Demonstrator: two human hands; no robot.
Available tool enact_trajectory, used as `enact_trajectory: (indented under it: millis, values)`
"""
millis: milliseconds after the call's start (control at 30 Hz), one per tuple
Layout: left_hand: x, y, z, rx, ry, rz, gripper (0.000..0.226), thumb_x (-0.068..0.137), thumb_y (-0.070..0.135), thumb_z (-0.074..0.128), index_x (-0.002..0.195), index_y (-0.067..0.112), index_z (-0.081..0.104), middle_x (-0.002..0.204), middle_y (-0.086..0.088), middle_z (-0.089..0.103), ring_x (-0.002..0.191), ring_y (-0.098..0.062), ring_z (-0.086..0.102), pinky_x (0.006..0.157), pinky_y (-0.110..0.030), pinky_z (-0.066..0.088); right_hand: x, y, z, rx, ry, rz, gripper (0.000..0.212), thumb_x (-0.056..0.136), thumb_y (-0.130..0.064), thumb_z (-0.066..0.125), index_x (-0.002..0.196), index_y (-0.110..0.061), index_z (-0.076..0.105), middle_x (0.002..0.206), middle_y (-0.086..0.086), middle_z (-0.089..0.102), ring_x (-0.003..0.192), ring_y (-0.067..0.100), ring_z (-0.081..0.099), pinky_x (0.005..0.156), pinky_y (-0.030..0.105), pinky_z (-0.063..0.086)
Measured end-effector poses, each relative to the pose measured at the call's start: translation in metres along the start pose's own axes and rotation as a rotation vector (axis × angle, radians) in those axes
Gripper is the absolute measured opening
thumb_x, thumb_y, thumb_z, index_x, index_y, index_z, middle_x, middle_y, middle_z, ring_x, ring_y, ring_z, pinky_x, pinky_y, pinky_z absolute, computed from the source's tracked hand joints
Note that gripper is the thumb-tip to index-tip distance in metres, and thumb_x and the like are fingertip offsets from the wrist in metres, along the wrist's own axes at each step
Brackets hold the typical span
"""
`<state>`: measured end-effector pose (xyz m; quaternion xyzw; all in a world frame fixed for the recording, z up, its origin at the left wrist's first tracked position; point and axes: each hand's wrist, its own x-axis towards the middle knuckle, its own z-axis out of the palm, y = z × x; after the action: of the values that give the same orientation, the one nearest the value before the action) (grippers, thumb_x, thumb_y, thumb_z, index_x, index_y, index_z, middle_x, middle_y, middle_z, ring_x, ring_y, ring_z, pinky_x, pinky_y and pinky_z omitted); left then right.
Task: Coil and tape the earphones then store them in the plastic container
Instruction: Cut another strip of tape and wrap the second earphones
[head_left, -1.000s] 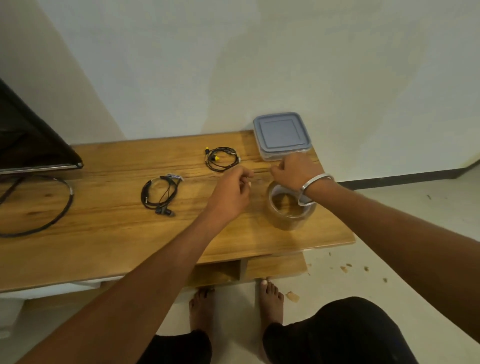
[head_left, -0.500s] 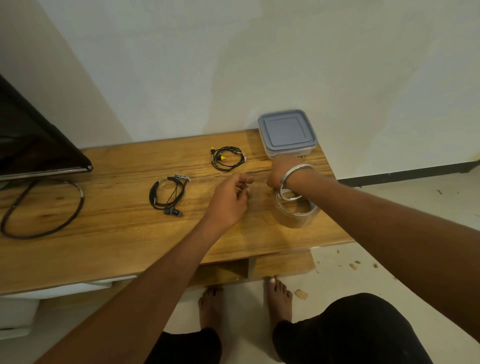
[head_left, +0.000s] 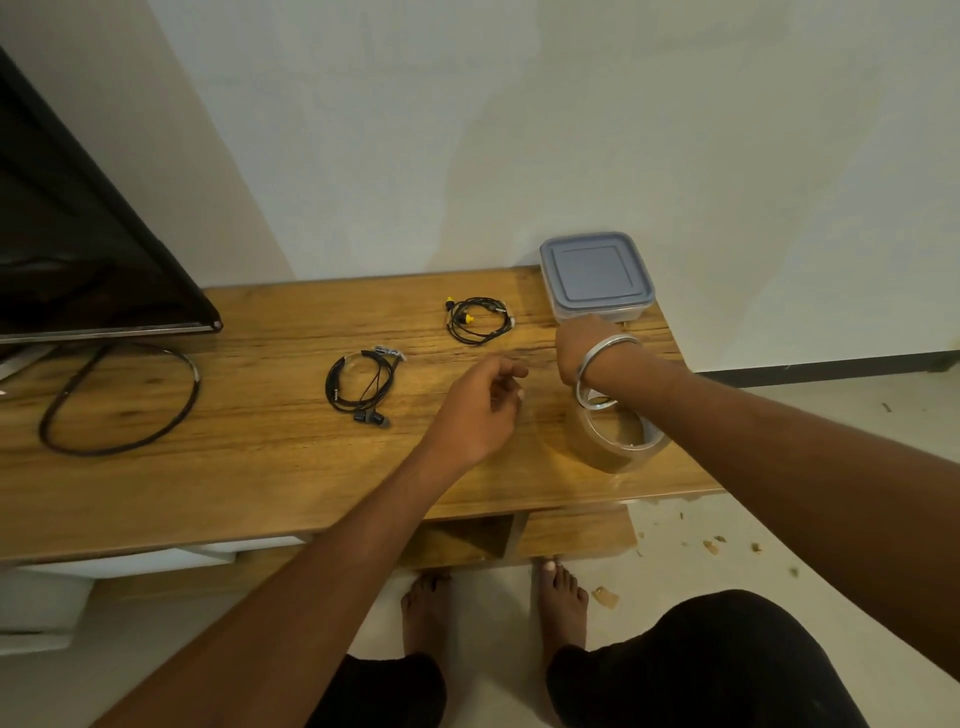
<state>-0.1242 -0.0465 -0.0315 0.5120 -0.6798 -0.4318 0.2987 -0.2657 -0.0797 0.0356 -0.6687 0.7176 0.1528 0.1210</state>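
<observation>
Head view: left hand (head_left: 480, 410) hovers over the wooden table (head_left: 260, 457) mid-right, fingers loosely curled with thumb toward forefinger; can't tell if anything thin sits between them. Right hand (head_left: 582, 345), metal bangle (head_left: 597, 364) on the wrist, reaches toward the plastic container (head_left: 596, 275); its fingers are hidden behind the back of the hand, so grip can't be told. Clear tape roll (head_left: 615, 434) lies flat just under the right wrist, near the table's front right edge. Container is square and clear with a grey lid on, at the back right corner against the wall. Black earphones with yellow tips (head_left: 478, 319) are coiled in a rough ring left of the container, wider left-to-right. Second black earphones (head_left: 361, 384) are coiled further left and nearer, the loop longer front-to-back, buds at the near end. Black cable (head_left: 119, 400) loops under the dark screen (head_left: 78, 249) at far left.
</observation>
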Motion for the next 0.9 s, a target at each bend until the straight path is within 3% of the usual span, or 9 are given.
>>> enact_trajectory:
  millis: [100,200,367,433,500,633,767,900]
  values:
    - [-0.001,0.009,0.000,-0.080,-0.136,0.001,0.040,0.096,0.010,0.057,0.134,0.018,0.051,0.131,0.000,0.056,0.124,-0.010,0.050,0.103,-0.022,0.043,-0.006,0.003,-0.010,0.023,0.014,-0.029,0.020,0.089,-0.010,0.057,0.106,0.000,0.063,0.089,0.012,0.059,0.080,0.024,0.058,0.071,0.029,0.050]
    - [-0.001,0.020,-0.001,-0.187,-0.248,0.019,0.056,0.097,0.013,0.057,0.147,0.023,0.035,0.149,0.004,0.043,0.139,-0.006,0.036,0.114,-0.026,0.029,-0.010,0.006,-0.020,0.135,0.047,-0.034,0.020,0.088,-0.015,0.062,0.102,-0.001,0.063,0.078,0.008,0.056,0.075,0.024,0.056,0.066,0.028,0.044]
    - [-0.003,0.027,-0.008,-0.452,-0.316,0.032,0.063,0.093,0.017,0.064,0.147,0.032,0.036,0.143,-0.001,0.051,0.132,-0.012,0.049,0.110,-0.037,0.042,-0.015,0.019,-0.031,0.368,0.052,-0.086,0.025,0.089,-0.022,0.061,0.102,-0.002,0.069,0.099,0.013,0.069,0.091,0.026,0.064,0.076,0.032,0.050]
    - [-0.003,0.027,-0.012,-0.438,-0.288,0.030,0.063,0.089,0.024,0.070,0.142,0.041,0.041,0.141,-0.002,0.052,0.134,-0.015,0.047,0.114,-0.043,0.036,-0.019,0.028,-0.030,0.489,0.032,-0.130,0.024,0.089,-0.024,0.062,0.100,-0.005,0.071,0.098,0.010,0.069,0.086,0.021,0.062,0.069,0.028,0.047]
    - [-0.004,0.029,-0.014,-0.411,-0.258,0.047,0.061,0.088,0.020,0.071,0.137,0.042,0.044,0.134,-0.003,0.055,0.131,-0.012,0.049,0.118,-0.040,0.030,-0.023,0.034,-0.023,0.613,0.015,-0.159,0.024,0.089,-0.028,0.063,0.098,-0.009,0.072,0.095,0.007,0.069,0.081,0.017,0.059,0.063,0.025,0.043]
    - [-0.007,0.029,-0.006,-0.403,-0.230,0.093,0.062,0.082,0.020,0.076,0.134,0.038,0.046,0.130,-0.004,0.057,0.128,-0.012,0.051,0.118,-0.041,0.029,-0.026,0.042,-0.003,0.846,0.049,-0.140,0.019,0.088,-0.028,0.064,0.098,-0.012,0.071,0.089,0.001,0.069,0.078,0.010,0.059,0.071,0.024,0.047]
    - [-0.003,0.031,0.005,-0.337,-0.162,0.217,0.050,0.083,0.016,0.074,0.126,0.027,0.052,0.129,-0.002,0.057,0.125,-0.014,0.053,0.116,-0.043,0.033,-0.025,0.050,0.004,0.831,0.085,-0.186,0.015,0.088,-0.028,0.064,0.090,-0.014,0.070,0.076,-0.004,0.064,0.070,0.006,0.055,0.059,0.019,0.038]
    - [-0.002,0.030,0.015,-0.254,-0.125,0.310,0.030,0.088,0.020,0.066,0.117,0.023,0.058,0.123,-0.006,0.055,0.124,-0.021,0.053,0.110,-0.047,0.040,-0.019,0.057,0.010,0.824,0.133,-0.231,0.014,0.089,-0.025,0.063,0.091,-0.015,0.071,0.087,-0.001,0.068,0.084,0.012,0.060,0.071,0.023,0.045]
